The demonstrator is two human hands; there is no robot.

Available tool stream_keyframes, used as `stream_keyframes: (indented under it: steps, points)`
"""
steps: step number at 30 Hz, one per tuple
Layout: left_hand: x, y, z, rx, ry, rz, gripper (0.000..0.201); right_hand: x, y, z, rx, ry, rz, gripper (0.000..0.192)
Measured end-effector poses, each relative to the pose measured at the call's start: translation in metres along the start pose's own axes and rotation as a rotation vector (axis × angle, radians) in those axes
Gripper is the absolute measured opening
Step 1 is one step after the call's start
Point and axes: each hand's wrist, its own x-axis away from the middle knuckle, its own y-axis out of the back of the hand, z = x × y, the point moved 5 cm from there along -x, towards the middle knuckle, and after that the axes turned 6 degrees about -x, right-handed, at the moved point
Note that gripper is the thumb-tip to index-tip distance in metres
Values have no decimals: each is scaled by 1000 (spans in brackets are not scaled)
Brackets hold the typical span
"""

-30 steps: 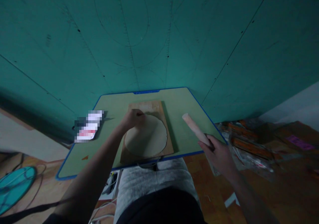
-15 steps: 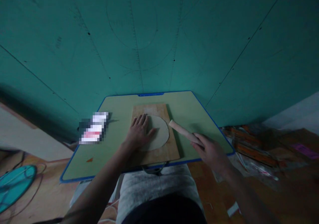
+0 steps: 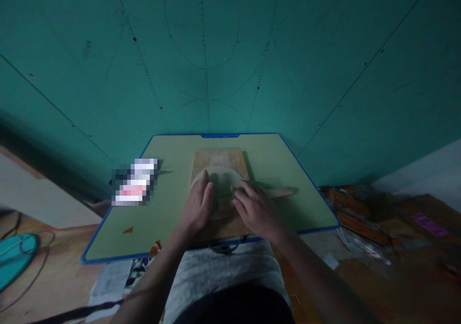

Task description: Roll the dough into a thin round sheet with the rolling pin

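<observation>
A round, flat piece of dough lies on a wooden board, and the board sits on a green table with a blue rim. The board is in the middle of the table, reaching almost to the near edge.

The left hand lies flat on the left part of the dough, palm down, fingers straight and close together. The right hand lies flat too, with its fingers a little spread, on top of a wooden rolling pin. The pin lies across the near part of the dough – its right end sticks out past the board's right edge, over the green top. The left end is hidden under the hands.

The far part of the board is bare, and so is the far strip of the table up to the teal wall. Right of the board there is open green top. On the left edge sits a small blurred packet. Near the left front corner lies a tiny orange scrap.
</observation>
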Motion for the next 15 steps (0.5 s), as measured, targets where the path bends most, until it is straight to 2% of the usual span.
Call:
stream_keyframes:
  steps: [3,7,9,11,15]
  points:
    - [2,0,2,89,37,-27,65,-28,-14,6,67,-55,-15,41]
    - [3,0,2,118,17,-49,70,-73,-22,-10,103,-191,51,46]
    - [4,0,1,102,4,-59,71,-84,-22,-17,107,-230,102,49]
    - [4,0,-1,95,2,-58,72,-76,-21,-14,112,-208,119,51]
    - [6,0,-2,133,-10,-33,71,-30,-18,3,122,-71,73,54]
